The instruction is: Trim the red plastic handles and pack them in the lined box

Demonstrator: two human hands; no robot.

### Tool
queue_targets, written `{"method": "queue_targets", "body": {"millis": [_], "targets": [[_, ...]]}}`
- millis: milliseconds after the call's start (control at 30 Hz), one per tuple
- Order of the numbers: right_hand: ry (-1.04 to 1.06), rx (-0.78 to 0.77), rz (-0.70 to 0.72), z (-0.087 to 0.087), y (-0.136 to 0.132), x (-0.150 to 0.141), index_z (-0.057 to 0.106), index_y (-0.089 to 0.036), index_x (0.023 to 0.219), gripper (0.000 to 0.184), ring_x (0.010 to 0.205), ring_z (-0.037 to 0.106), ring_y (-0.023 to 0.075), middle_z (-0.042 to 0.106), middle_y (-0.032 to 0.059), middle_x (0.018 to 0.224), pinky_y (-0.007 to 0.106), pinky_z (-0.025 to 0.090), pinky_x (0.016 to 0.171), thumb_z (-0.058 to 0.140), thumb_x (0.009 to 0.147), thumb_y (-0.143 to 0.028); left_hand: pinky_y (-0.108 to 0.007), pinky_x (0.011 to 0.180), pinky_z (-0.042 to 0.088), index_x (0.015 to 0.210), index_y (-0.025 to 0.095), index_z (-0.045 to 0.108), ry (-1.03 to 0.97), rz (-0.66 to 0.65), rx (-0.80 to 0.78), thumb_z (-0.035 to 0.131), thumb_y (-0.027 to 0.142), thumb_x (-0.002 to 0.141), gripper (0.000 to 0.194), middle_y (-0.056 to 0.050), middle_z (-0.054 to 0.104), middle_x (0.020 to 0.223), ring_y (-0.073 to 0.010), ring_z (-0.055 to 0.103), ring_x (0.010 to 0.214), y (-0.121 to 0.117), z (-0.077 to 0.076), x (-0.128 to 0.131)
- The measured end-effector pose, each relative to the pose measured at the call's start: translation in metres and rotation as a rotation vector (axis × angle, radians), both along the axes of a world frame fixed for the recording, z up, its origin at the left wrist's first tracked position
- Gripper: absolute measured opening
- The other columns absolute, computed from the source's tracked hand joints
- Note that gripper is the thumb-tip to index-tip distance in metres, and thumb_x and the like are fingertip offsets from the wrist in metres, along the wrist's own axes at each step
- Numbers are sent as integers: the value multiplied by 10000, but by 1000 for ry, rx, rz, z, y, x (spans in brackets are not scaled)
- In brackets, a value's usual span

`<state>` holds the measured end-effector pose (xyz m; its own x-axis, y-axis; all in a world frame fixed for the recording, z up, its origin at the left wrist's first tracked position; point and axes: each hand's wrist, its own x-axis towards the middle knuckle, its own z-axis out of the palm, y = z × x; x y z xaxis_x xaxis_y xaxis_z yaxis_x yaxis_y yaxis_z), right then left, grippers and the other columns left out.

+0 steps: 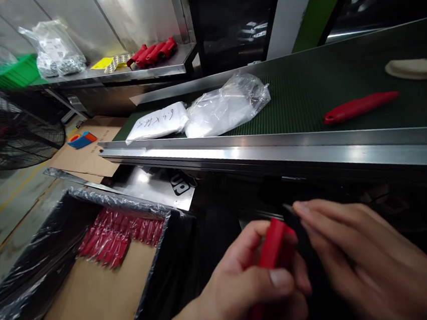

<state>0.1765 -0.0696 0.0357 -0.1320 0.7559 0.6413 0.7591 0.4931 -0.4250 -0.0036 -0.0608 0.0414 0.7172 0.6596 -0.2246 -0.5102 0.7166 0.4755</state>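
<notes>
My left hand [244, 285] is wrapped round a red plastic handle [273, 247], thumb across its near side and the squared end tilted up. The handle's lower part is mostly hidden by the fingers. Just to the right, my right hand [370, 255] is closed in a pinch on a thin, dark, pointed piece [287, 207]; its kind cannot be made out. The tip points toward the top of the red handle, apart from it. Beyond both hands, another red handle [359, 107] lies on the dark green conveyor belt [298, 96].
The conveyor's metal rail [273, 149] runs across in front. Clear plastic bags [227, 106] and a pale curved piece [416, 68] lie on the belt. Lower left, a black-lined box [110, 301] holds several bagged red pieces [118, 232]. A fan [9, 124] stands far left.
</notes>
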Motion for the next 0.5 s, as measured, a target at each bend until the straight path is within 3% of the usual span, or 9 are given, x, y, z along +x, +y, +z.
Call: {"method": "queue_targets", "body": {"millis": [100,200,300,500], "targets": [[80,-15,-90,-2,0,6,662,-205,1157,370,956,652,184,671,47,1118,330,517,834,622,837,-24,-117,487,383,1116,170,540,-51,-35,26,712,267,797,375,-65,641,830,-61,560,532,-2,-3,1],[71,-65,45,0,-3,11,636,-210,1206,400,1006,638,199,650,47,1154,343,523,830,581,855,-25,-147,438,377,1185,190,528,-112,-34,6,491,347,940,293,-102,681,801,-100,566,451,1,-10,3],[0,-64,172,5,-5,14,615,-169,1216,432,1062,600,215,639,76,1144,370,502,838,562,837,30,-152,395,334,1247,158,534,-80,-78,-22,345,396,985,401,-123,691,710,-115,527,374,5,-17,3],[-131,-61,223,9,-4,19,606,-163,1211,376,1026,561,228,627,99,1130,425,434,826,529,881,1,-187,520,439,1070,52,687,59,-163,-255,615,579,799,597,-134,684,740,-134,589,533,3,-31,-5]]}}
